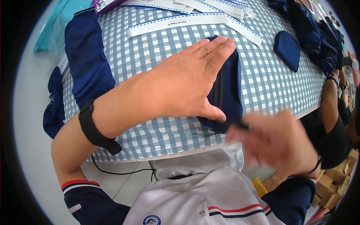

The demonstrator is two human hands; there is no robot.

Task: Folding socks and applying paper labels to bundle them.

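My left hand point(187, 82) lies across a navy fabric piece point(234, 86) with black bands point(218, 90) down its length. It looks like an eye mask, and part of it is covered by the hand. The left fingers are stretched out over its far end, and the thumb presses near its close end. Blurred by motion, my right hand point(275, 140) is curled at the piece's near right corner. A dark strip, apparently the end of a black band, runs into its fingers.
Blue and white checked cloth point(150, 138) covers the table. White printed paper bands point(178, 24) lie at the back. A navy sock point(86, 56) with small dots is at left; another navy fabric piece point(287, 50) is at right. A co-worker's arm point(330, 101) is beyond, above cardboard boxes point(332, 183).
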